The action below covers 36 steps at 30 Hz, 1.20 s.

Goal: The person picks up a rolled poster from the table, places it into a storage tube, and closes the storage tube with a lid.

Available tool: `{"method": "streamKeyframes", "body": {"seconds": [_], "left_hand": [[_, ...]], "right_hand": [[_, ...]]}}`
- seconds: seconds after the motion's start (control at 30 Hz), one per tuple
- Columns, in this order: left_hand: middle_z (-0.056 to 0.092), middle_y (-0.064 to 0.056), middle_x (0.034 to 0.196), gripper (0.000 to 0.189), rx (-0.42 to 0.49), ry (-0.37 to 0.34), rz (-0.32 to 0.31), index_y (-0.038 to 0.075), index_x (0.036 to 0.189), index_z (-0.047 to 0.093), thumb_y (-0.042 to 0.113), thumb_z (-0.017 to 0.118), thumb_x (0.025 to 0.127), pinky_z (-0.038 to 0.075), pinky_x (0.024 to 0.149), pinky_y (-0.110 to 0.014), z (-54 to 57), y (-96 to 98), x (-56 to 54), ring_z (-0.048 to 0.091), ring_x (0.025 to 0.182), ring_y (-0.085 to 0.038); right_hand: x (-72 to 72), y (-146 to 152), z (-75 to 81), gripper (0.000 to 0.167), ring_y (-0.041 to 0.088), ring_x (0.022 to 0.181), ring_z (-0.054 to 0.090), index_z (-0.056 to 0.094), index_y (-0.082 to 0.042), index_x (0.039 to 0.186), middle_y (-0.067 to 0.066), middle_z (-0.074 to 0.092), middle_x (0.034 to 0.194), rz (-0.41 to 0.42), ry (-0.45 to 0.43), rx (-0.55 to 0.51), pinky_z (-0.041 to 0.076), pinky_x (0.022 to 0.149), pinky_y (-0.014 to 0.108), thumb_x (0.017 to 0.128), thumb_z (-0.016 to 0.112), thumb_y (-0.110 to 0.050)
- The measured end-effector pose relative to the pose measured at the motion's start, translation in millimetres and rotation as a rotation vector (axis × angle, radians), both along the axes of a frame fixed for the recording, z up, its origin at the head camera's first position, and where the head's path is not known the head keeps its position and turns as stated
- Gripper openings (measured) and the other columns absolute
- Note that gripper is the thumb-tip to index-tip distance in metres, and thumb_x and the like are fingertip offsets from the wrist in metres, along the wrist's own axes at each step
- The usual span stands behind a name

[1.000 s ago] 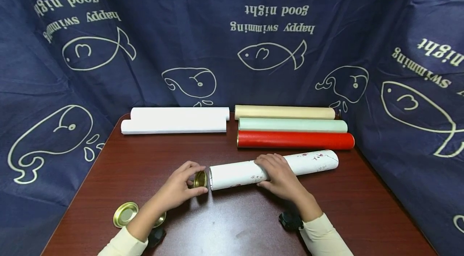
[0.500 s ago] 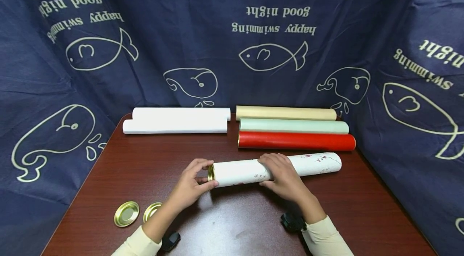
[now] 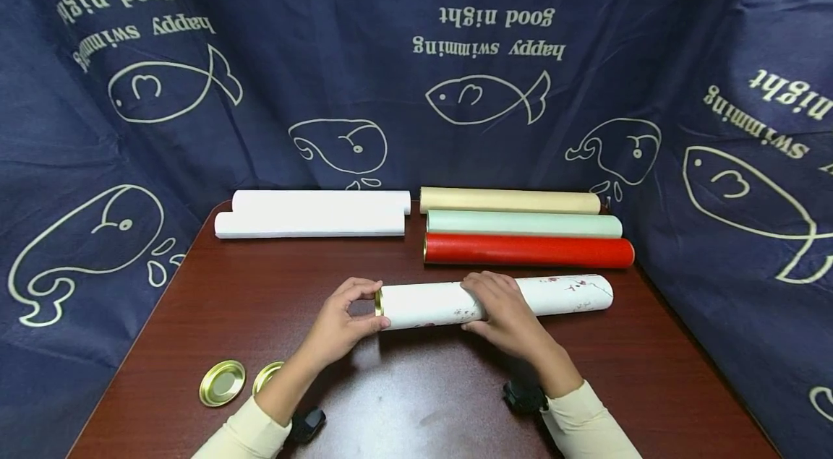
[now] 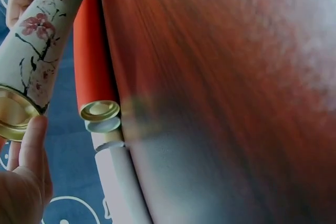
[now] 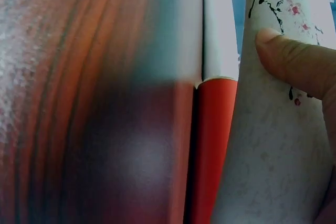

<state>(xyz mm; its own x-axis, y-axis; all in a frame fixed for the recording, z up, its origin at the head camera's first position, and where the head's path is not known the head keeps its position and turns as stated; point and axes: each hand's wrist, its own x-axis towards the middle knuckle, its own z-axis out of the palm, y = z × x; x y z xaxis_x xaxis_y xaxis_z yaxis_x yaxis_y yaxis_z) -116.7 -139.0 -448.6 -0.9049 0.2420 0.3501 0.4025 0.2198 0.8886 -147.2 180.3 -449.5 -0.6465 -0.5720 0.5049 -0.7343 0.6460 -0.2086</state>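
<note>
A white cardboard tube [image 3: 423, 306] printed with plum blossoms lies crosswise in front of me in the head view. My right hand [image 3: 504, 311] grips it around the middle, thumb on the near side. At the tube's left end sits a gold metal lid [image 3: 379, 302], its rim showing as a thin band. Fingers and thumb of my left hand [image 3: 341, 322] pinch the lid's edge from opposite sides. In the left wrist view the lid [image 4: 13, 111] sits in the tube's mouth, with the thumb at its rim. The right wrist view shows my right thumb [image 5: 294, 59] pressed on the printed wall.
Two more gold lids, one whole [image 3: 222, 383] and one partly behind my left forearm [image 3: 265, 376], lie on the table [image 3: 163, 322]. Behind the tube are a red tube [image 3: 530, 251], a pale green tube [image 3: 527, 223], a cream tube [image 3: 510, 200] and two white rolls [image 3: 312, 223].
My left hand has brought the gold lid rightward from beside the tube onto its open end. Less of the lid's rim shows now than half a second ago. The right hand keeps its grip.
</note>
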Motion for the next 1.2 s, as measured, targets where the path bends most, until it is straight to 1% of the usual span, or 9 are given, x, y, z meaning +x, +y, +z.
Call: {"method": "streamKeyframes", "body": {"seconds": [0.1,0.2,0.33,0.43,0.57,0.7,0.87,1.03,1.2], "left_hand": [[0.062,-0.004,0.12,0.058,-0.042,0.018,0.009,0.005,0.128,0.065,0.014,0.087,0.075,0.048,0.095,-0.056,0.8,0.2,-5.5,0.057,0.116,-0.024],[0.06,-0.006,0.12,0.057,-0.029,-0.002,-0.021,0.003,0.129,0.063,0.011,0.086,0.076,0.051,0.094,-0.053,1.3,0.1,-10.1,0.056,0.117,-0.027],[0.055,-0.011,0.122,0.056,0.001,-0.075,-0.1,-0.001,0.13,0.058,0.005,0.082,0.08,0.056,0.088,-0.042,3.5,-1.7,-13.8,0.055,0.117,-0.035],[0.053,-0.014,0.127,0.056,-0.03,-0.107,-0.166,-0.001,0.133,0.055,0.008,0.08,0.084,0.055,0.089,-0.044,8.1,-5.9,-14.2,0.055,0.117,-0.039],[0.052,-0.012,0.133,0.057,-0.231,-0.039,-0.171,0.003,0.137,0.053,0.022,0.078,0.088,0.055,0.088,-0.049,19.7,-19.4,-13.3,0.055,0.118,-0.036],[0.053,-0.009,0.135,0.056,-0.503,0.068,-0.103,0.005,0.135,0.057,0.032,0.076,0.09,0.053,0.089,-0.046,33.9,-41.3,-19.2,0.055,0.119,-0.029],[0.055,-0.016,0.129,0.052,-0.738,0.112,-0.033,0.001,0.129,0.061,0.031,0.075,0.089,0.045,0.099,-0.052,47.0,-72.4,-39.1,0.055,0.12,-0.034],[0.057,-0.019,0.122,0.047,-0.966,0.16,0.026,0.0,0.123,0.065,0.026,0.078,0.087,0.047,0.094,-0.053,48.3,-95.4,-61.1,0.055,0.113,-0.038],[0.057,-0.021,0.12,0.044,-1.066,0.151,0.035,-0.001,0.121,0.065,0.025,0.077,0.088,0.047,0.093,-0.054,44.1,-114.3,-82.9,0.056,0.112,-0.04]], "right_hand": [[-0.4,1,1.2,0.072,0.035,0.119,0.055,0.061,-0.006,0.122,0.011,0.063,0.124,-0.002,0.005,-0.015,0.037,0.099,0.054,0.06,0.095,-0.02],[-0.3,1,0.1,0.072,0.037,0.118,0.055,0.061,-0.005,0.122,0.014,0.063,0.124,0.001,0.028,-0.022,0.038,0.098,0.055,0.061,0.095,-0.02],[0.8,2,-1.7,0.07,0.037,0.118,0.055,0.06,-0.003,0.124,0.016,0.062,0.126,0.013,0.052,-0.006,0.039,0.098,0.055,0.064,0.093,-0.022],[1.0,5,-0.7,0.071,0.036,0.118,0.056,0.06,-0.004,0.126,0.015,0.062,0.126,0.021,0.059,0.031,0.039,0.1,0.056,0.067,0.091,-0.026],[-4.6,13,3.7,0.072,0.035,0.118,0.056,0.059,-0.003,0.128,0.015,0.062,0.127,0.02,0.057,0.09,0.041,0.1,0.057,0.068,0.091,-0.028],[-17.8,32,6.6,0.073,0.036,0.115,0.058,0.058,0.0,0.127,0.017,0.062,0.123,-0.005,0.038,0.136,0.042,0.1,0.056,0.067,0.092,-0.023],[-39.6,56,1.4,0.073,0.036,0.113,0.059,0.057,0.001,0.125,0.017,0.063,0.12,-0.024,0.008,0.195,0.044,0.1,0.053,0.065,0.094,-0.019],[-50.3,65,-2.6,0.073,0.036,0.113,0.059,0.057,0.001,0.125,0.016,0.063,0.121,-0.032,-0.009,0.226,0.044,0.099,0.053,0.065,0.094,-0.018],[-54.7,68,-3.7,0.073,0.036,0.114,0.059,0.06,0.001,0.126,0.016,0.064,0.12,-0.042,-0.009,0.244,0.044,0.099,0.053,0.065,0.093,-0.02]]}}
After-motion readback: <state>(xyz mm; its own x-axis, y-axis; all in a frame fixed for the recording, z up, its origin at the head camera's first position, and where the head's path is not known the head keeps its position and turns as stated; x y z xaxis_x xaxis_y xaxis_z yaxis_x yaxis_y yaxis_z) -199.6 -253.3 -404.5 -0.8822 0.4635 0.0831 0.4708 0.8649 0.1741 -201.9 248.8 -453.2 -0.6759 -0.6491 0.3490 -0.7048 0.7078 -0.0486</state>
